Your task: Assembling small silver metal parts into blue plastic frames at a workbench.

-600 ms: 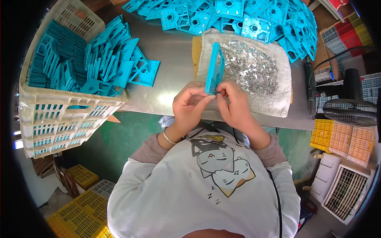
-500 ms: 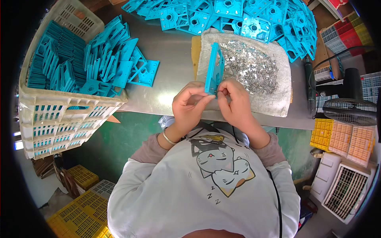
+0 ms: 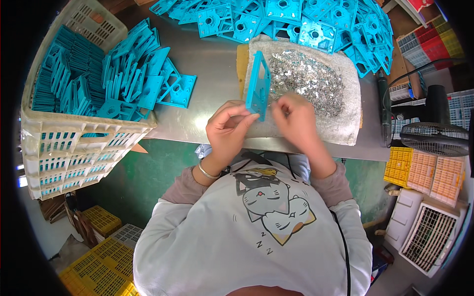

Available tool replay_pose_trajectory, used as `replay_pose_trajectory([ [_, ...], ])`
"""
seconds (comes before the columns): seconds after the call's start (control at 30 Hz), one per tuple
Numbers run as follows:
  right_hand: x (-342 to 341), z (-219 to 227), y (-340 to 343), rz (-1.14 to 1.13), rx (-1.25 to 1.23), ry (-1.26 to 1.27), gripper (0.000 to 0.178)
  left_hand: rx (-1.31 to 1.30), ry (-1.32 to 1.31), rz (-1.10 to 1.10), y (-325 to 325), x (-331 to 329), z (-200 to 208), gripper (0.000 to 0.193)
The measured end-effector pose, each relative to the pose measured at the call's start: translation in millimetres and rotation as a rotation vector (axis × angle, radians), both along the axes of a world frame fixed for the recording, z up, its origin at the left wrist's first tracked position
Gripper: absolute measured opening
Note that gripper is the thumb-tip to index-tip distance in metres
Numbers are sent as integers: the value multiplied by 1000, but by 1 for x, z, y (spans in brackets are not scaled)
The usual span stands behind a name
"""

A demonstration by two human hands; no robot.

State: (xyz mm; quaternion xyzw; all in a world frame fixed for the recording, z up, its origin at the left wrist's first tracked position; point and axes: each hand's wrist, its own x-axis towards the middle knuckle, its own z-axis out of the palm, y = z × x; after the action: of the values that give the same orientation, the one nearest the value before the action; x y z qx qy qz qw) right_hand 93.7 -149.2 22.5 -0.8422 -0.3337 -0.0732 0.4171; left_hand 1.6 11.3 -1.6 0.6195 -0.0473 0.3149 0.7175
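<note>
My left hand (image 3: 228,129) pinches the lower near corner of a turquoise plastic frame plate (image 3: 256,84), which stands on edge with its thin side toward me. Just right of that plate, and apart from it, is my right hand (image 3: 297,118). Its fingers are curled together, a little blurred, and whatever they hold is too small to make out. Beyond both hands, a heap of small silvery metal parts (image 3: 316,84) lies on a whitish cloth (image 3: 348,129).
Many similar turquoise plates (image 3: 281,11) are heaped along the table's far side. A white plastic crate (image 3: 74,123) at left is full of them, with loose ones (image 3: 178,91) beside it. At right are a dark power screwdriver (image 3: 384,103) and a black fan (image 3: 434,130).
The plate and my left hand have shifted slightly left. My right hand has come away from the plate's lower corner, moving right and a bit farther from me.
</note>
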Motion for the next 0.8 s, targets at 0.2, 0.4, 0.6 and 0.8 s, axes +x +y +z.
replay_pose_trajectory([
  [0.2, 62, -26, -16, -170, -157, -47, 2, 36, -20, 54, 10, 1, 0, 27],
  [0.4, 73, -35, -6, -188, -333, -144, 4, 8, -35, 71, 15, 1, -2, 28],
  [0.6, 79, -40, 2, -207, -360, -252, 6, -38, -23, 104, 18, 1, -4, 30],
  [0.8, 68, -30, -9, -60, -73, 211, 6, -107, -11, 101, 21, 0, -7, 31],
])
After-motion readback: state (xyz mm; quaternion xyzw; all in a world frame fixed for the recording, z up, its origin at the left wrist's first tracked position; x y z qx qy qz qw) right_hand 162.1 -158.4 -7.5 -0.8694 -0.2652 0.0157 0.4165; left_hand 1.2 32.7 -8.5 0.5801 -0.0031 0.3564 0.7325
